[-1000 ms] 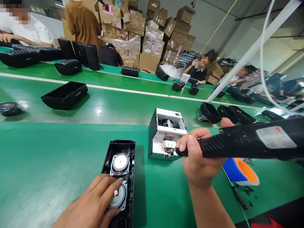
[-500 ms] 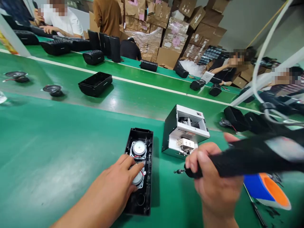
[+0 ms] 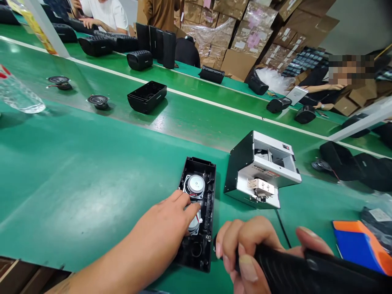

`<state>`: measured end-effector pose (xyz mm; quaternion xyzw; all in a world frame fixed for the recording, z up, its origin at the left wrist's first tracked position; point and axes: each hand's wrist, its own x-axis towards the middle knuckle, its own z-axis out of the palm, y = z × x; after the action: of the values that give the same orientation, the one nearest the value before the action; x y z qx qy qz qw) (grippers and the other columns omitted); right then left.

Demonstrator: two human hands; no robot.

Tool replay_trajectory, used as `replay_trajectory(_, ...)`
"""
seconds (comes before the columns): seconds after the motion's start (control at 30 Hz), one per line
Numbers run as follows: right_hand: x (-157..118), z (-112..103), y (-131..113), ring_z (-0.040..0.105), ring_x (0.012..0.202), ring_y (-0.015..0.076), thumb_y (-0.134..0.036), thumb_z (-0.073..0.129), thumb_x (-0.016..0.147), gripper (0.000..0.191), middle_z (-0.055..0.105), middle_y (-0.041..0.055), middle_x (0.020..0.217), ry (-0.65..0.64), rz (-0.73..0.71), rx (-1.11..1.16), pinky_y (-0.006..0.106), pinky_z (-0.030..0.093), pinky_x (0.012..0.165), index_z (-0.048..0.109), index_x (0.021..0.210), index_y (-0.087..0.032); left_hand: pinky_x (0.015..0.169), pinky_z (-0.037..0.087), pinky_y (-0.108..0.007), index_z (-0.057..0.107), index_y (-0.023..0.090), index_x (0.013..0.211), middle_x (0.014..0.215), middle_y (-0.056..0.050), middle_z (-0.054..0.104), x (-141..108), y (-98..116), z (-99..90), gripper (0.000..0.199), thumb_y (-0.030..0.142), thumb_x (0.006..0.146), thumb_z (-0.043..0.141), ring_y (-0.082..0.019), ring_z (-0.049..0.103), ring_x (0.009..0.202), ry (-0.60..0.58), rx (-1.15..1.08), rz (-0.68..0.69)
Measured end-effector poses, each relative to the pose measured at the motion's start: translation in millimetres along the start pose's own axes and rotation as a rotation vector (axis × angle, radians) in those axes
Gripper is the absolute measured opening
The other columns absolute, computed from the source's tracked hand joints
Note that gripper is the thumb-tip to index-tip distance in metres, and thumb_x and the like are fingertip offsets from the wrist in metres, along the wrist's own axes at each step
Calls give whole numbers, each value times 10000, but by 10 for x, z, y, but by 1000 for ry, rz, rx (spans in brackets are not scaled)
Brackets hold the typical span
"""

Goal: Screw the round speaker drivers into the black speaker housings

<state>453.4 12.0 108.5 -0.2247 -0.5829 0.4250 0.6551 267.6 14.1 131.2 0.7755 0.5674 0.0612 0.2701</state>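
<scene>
Fingers of the left hand [image 3: 167,222] lie flat and loosely spread on the lower speaker driver [image 3: 194,226] inside the open black speaker housing [image 3: 199,214], pressing on it rather than pinching anything. The upper driver [image 3: 195,185] sits just beyond the fingertips, toward the far end of the same housing, uncovered. The housing lies lengthwise on the green table [image 3: 76,183], its near end level with the knuckles of the other hand.

The right hand [image 3: 248,255] is wrapped tight around the ribbed black grip of an electric screwdriver [image 3: 294,273], fingers curled over the top and thumb out along the side. Its tip end points left toward the housing's near right corner, close to the edge, though whether it touches I cannot tell.

Beyond the right hand, a little way off, stands a white and black screw feeder box [image 3: 260,171]. Off to that hand's right lies a blue and orange object [image 3: 359,245].
</scene>
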Motion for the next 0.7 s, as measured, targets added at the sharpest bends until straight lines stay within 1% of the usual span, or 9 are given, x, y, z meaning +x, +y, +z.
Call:
replay_trajectory(0.03, -14, 28, 15, 574, 555, 154, -235, 729, 1154, 587, 597, -73, 870, 20, -17, 23, 321, 530, 515, 377, 1585, -421, 977, 652, -490, 731, 230, 1356, 1293, -86, 701, -1, 14, -20, 554, -78, 932, 548, -316, 697, 1229, -7, 4, -8)
replay_trajectory(0.07, -21, 50, 23, 575, 566, 153, -206, 725, 1148, 611, 597, -64, 888, 35, -22, 38, 327, 530, 519, 369, 1603, -406, 967, 650, -476, 738, 228, 1338, 1282, -83, 702, -2, 24, -35, 543, -80, 933, 550, -311, 701, 1209, -12, 9, -14)
replay_trajectory(0.13, -19, 75, 35, 566, 568, 149, -188, 718, 1143, 573, 584, -59, 888, 40, -6, 45, 328, 525, 518, 409, 1589, -371, 946, 650, -465, 743, 229, 1329, 1271, -80, 702, -6, 30, -47, 540, -85, 935, 547, -308, 705, 1185, -20, 21, -23)
replay_trajectory(0.27, -21, 51, 90, 575, 585, 142, -156, 678, 1146, 570, 579, -59, 895, 7, -28, 45, 318, 514, 530, 410, 1611, -347, 946, 656, -479, 740, 229, 1325, 1253, -79, 702, -11, 20, -32, 512, -70, 967, 530, -318, 697, 1206, -2, 25, -5)
replay_trajectory(0.37, -38, 33, 132, 614, 626, 151, -130, 671, 1134, 605, 597, -50, 922, -30, -46, 38, 331, 517, 563, 399, 1628, -350, 1004, 657, -503, 743, 221, 1316, 1267, -88, 705, 6, 44, -52, 467, -53, 995, 544, -325, 688, 1249, -50, 36, -31)
replay_trajectory(0.43, -40, 56, 144, 607, 615, 150, -117, 664, 1124, 609, 588, -54, 914, -53, -53, 23, 331, 519, 564, 414, 1618, -372, 1065, 646, -510, 738, 219, 1346, 1301, -96, 708, 26, 75, -73, 461, -43, 1015, 552, -323, 681, 1282, -86, 51, -49)
replay_trajectory(0.57, -18, 157, 141, 506, 533, 150, -135, 651, 1112, 522, 502, -73, 829, -58, -102, -57, 289, 440, 454, 504, 1527, -416, 1169, 605, -507, 722, 201, 1421, 1378, -124, 713, 54, 116, -68, 445, -3, 1058, 565, -322, 677, 1333, -111, 95, -59)
replay_trajectory(0.63, -11, 183, 130, 486, 524, 156, -105, 657, 1068, 562, 485, -74, 820, -61, -140, -89, 279, 409, 415, 511, 1518, -409, 1195, 592, -513, 717, 190, 1450, 1408, -137, 711, 52, 120, -44, 441, 20, 1072, 568, -334, 665, 1378, -107, 103, -54)
replay_trajectory(0.7, -16, 172, 118, 517, 547, 163, -67, 676, 1010, 607, 503, -71, 832, -78, -105, -106, 281, 437, 440, 508, 1482, -410, 1208, 586, -525, 718, 178, 1460, 1422, -147, 711, 46, 123, -28, 440, 29, 1078, 559, -346, 656, 1406, -97, 104, -47)
